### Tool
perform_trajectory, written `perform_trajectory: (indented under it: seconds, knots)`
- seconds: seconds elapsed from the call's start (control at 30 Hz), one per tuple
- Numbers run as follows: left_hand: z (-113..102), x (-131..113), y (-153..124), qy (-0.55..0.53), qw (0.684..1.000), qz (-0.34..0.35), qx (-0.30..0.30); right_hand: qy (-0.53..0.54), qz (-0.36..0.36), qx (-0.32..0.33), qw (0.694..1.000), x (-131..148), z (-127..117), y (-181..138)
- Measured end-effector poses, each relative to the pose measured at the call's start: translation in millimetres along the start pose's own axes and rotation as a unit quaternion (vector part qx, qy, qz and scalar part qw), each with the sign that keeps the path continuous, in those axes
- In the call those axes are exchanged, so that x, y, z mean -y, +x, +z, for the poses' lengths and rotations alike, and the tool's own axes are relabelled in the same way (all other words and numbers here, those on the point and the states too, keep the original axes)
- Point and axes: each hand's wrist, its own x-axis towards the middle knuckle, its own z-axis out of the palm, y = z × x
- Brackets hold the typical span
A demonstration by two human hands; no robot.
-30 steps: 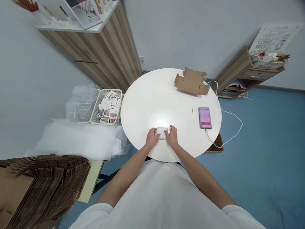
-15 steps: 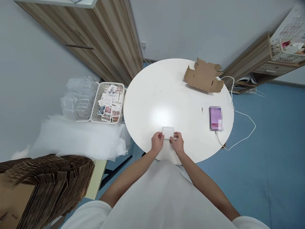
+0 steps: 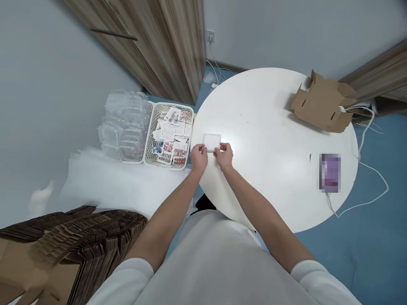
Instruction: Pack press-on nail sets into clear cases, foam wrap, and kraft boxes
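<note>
The fingers of the person's left hand [image 3: 199, 159] and right hand [image 3: 224, 157] grasp a small white packet [image 3: 212, 142] by its two near corners. Compared with half a second ago, the packet and both hands are farther left, near the left edge of the desk [image 3: 260, 127]; the view is turned that way too. The shift brings the packet near the basket [image 3: 168, 168], and neither hand has let go. Whether it touches the desk or is lifted slightly cannot be told.

Just beyond the desk's left edge, the basket holds printed cards [image 3: 167, 132]. Clear plastic cases [image 3: 122, 123] are stacked beside it, with white sheets [image 3: 121, 184] in front and a mass of brown cardboard [image 3: 104, 250] nearer the person's left side.

Across the glossy white desk lie a pixelated purple device [image 3: 330, 173] and, farther back, an open cardboard box [image 3: 326, 101]. Behind stand a wood-grain cabinet [image 3: 159, 46] and a pale wall [image 3: 286, 34] with a socket [image 3: 210, 36], above a blue floor [image 3: 378, 237].
</note>
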Motion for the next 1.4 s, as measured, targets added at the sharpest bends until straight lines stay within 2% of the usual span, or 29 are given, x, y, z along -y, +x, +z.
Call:
perform_trajectory:
  seconds: [0.1,0.2,0.3,0.4,0.5,0.73,0.87,1.03,1.27,1.4]
  knots:
    - [-2,3,17,0.012,1.000,0.027,0.005,-0.014,-0.010,0.001,1.000,5,22,16]
    - [0,3,16,0.047,0.996,0.068,0.017,-0.059,-0.023,0.005,0.998,3,27,23]
    - [2,2,5,0.079,0.993,0.083,0.022,-0.097,-0.029,0.005,0.995,3,25,25]
    - [2,1,-4,0.093,0.990,0.089,0.052,-0.105,-0.021,0.013,0.994,5,21,24]
    - [1,1,-8,0.090,0.988,0.098,0.077,-0.089,-0.010,0.020,0.996,10,17,20]
    - [-2,0,-12,0.051,0.991,0.086,0.092,-0.023,0.016,0.040,0.999,20,3,6]
    - [-3,-3,-28,0.043,0.992,0.070,0.092,-0.004,0.025,0.050,0.998,19,-15,-6]
    - [-8,-12,-60,0.055,0.992,0.072,0.085,0.000,0.034,0.057,0.998,15,-46,-28]
    - [-25,-12,-132,0.078,0.983,0.137,0.097,0.009,0.025,0.101,0.994,-3,-112,-78]
    - [-42,-6,-172,0.080,0.981,0.123,0.124,-0.003,0.015,0.150,0.988,-28,-137,-107]
